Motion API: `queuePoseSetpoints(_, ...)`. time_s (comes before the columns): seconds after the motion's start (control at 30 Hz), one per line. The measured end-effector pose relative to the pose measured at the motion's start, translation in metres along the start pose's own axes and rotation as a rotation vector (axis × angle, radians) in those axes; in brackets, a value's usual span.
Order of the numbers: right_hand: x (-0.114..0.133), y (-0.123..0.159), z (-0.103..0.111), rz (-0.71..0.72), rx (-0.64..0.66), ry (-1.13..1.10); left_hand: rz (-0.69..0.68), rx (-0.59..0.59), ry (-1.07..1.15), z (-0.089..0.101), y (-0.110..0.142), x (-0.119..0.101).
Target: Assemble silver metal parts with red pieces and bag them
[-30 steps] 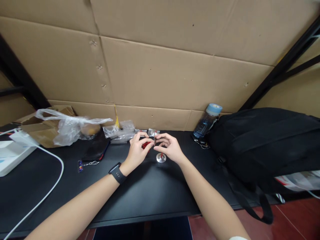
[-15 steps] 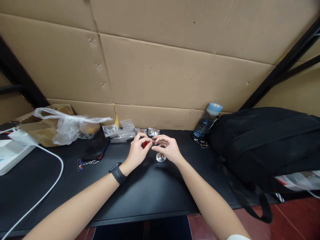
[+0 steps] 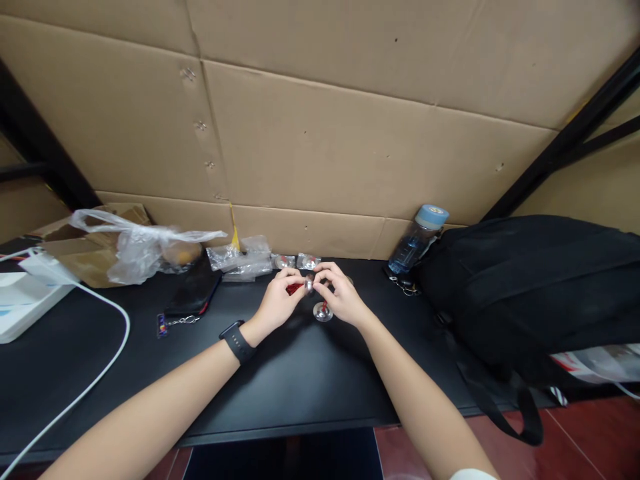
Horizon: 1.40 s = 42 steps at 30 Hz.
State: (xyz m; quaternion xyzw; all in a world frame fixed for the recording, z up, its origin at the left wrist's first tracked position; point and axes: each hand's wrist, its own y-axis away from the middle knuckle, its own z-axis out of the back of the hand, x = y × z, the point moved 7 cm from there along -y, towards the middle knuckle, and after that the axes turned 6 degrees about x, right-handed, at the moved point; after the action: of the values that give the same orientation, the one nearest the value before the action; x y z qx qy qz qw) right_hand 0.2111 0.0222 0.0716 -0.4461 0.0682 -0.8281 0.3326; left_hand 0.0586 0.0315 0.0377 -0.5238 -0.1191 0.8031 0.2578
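Over the middle of the black table, my left hand is closed in a pinch on a small shiny metal cymbal with red cord at its back. My right hand meets it from the other side, its thumb and fingertips closed at the cymbal's edge. Exactly what the right fingers grip is partly hidden. A second small cymbal, round with a raised centre and a red cord, lies on the table just below the right hand. A black watch sits on my left wrist.
Clear plastic packets and two small bagged discs lie at the back. To the left are a plastic bag, a black pouch and a white cable. A water bottle and black backpack stand right.
Both hands stay together at the same spot. The held cymbal has turned so that more of its shiny face shows, and the right fingers have shifted slightly. The view has moved a little.
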Motion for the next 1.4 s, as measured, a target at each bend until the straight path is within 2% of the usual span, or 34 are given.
queuePoseSetpoints(0.1, 0.001, 0.001, 0.001, 0.038, 0.014, 0.090, -0.017, 0.012, -0.021, 0.000, -0.001, -0.001)
queuePoseSetpoints(0.23, 0.002, 0.002, 0.005, 0.068, 0.032, 0.222, -0.039, -0.039, -0.144, 0.008, 0.001, -0.015)
queuePoseSetpoints(0.33, 0.001, 0.003, 0.006, 0.065, 0.057, 0.265, -0.057, 0.001, -0.308, 0.005, 0.004, -0.026)
queuePoseSetpoints(0.47, 0.002, 0.004, 0.006, 0.054, 0.071, 0.267, -0.084, 0.050, -0.454, -0.003, 0.007, -0.027)
queuePoseSetpoints(0.6, 0.003, 0.005, 0.005, 0.052, 0.079, 0.252, -0.072, 0.079, -0.498, -0.008, 0.007, -0.023)
queuePoseSetpoints(0.77, 0.003, 0.003, -0.001, 0.048, 0.110, 0.239, -0.057, 0.070, -0.496, -0.004, 0.006, -0.025)
queuePoseSetpoints(0.9, -0.003, 0.004, 0.003, 0.014, 0.131, 0.222, -0.002, 0.133, -0.499, -0.004, 0.005, -0.020)
queuePoseSetpoints(0.97, -0.013, 0.007, 0.005, -0.055, 0.198, 0.232, 0.010, 0.167, -0.492, -0.005, 0.005, -0.019)
queuePoseSetpoints(1.1, -0.033, 0.014, 0.000, -0.143, 0.422, 0.327, -0.001, 0.177, -0.497, -0.004, 0.006, -0.021)
queuePoseSetpoints(1.2, -0.042, 0.016, -0.007, -0.190, 0.504, 0.313, -0.001, 0.171, -0.506, -0.003, 0.006, -0.022)
queuePoseSetpoints(1.3, -0.041, 0.014, -0.010, -0.202, 0.492, 0.295, 0.022, 0.166, -0.505, -0.002, 0.005, -0.020)
queuePoseSetpoints(1.4, -0.034, 0.008, 0.002, -0.173, 0.310, 0.231, 0.084, 0.147, -0.493, 0.002, 0.003, -0.016)
